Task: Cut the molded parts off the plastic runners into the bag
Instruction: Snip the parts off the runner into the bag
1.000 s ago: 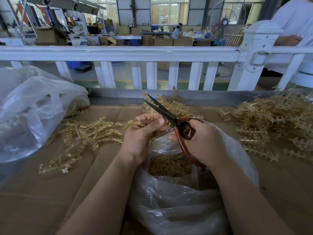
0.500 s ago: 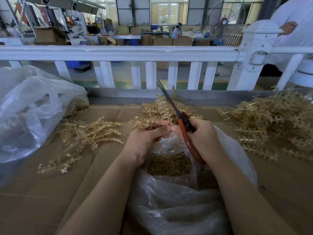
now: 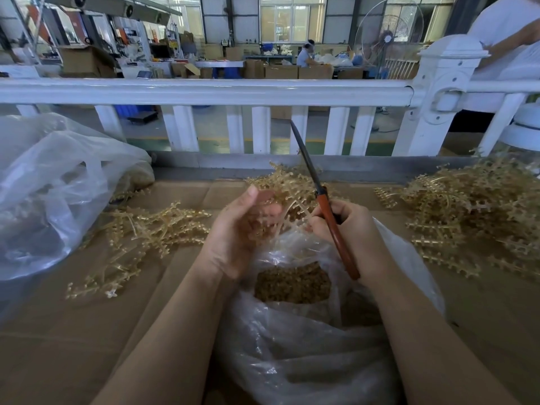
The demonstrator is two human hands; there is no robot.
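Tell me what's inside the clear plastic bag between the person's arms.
Through its open mouth, the clear plastic bag shows a heap of small tan cut parts. How deep the heap goes is hidden by crumpled plastic.

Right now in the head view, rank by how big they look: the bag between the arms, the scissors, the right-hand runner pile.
1. bag
2. right-hand runner pile, though it lies farther back
3. scissors

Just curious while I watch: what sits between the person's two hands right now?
In the head view, a pale plastic runner spans the gap between the left hand and the right hand, above the open bag.
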